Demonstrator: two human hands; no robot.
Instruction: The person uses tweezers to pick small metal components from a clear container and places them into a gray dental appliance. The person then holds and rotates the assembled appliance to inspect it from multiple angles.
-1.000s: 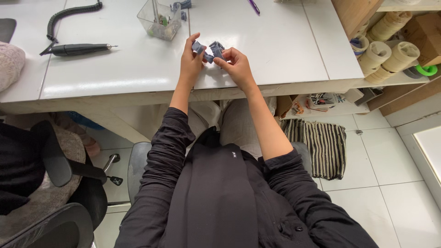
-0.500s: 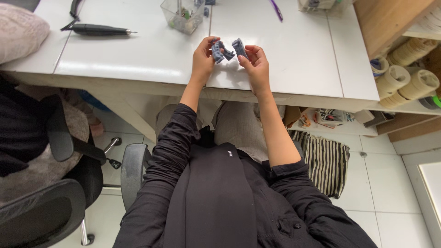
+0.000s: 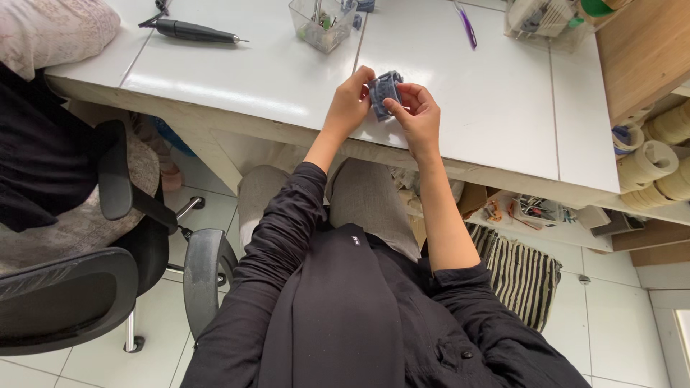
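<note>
Over the near edge of a white tabletop point(image 3: 273, 79), both my hands hold a small grey-blue moulded piece point(image 3: 384, 90). My left hand point(image 3: 350, 100) grips its left side with curled fingers. My right hand point(image 3: 415, 115) pinches its right side between thumb and fingertips. In the earlier frames the grey-blue material showed as two separate parts; now it reads as one clump, and whether the parts are joined is unclear. My black sleeves and grey trousers fill the lower middle of the view.
A black pen-shaped hand tool point(image 3: 190, 30) lies at the table's far left. A clear plastic box point(image 3: 321, 21) stands behind my hands, a purple pen point(image 3: 466, 14) to its right. Tape rolls point(image 3: 650, 162) sit on shelves at right. A black office chair point(image 3: 108, 237) stands at left.
The two grey-blue parts, held apart a second ago, have come together between my hands. The camera view has shifted, so the table sits further right and closer.
</note>
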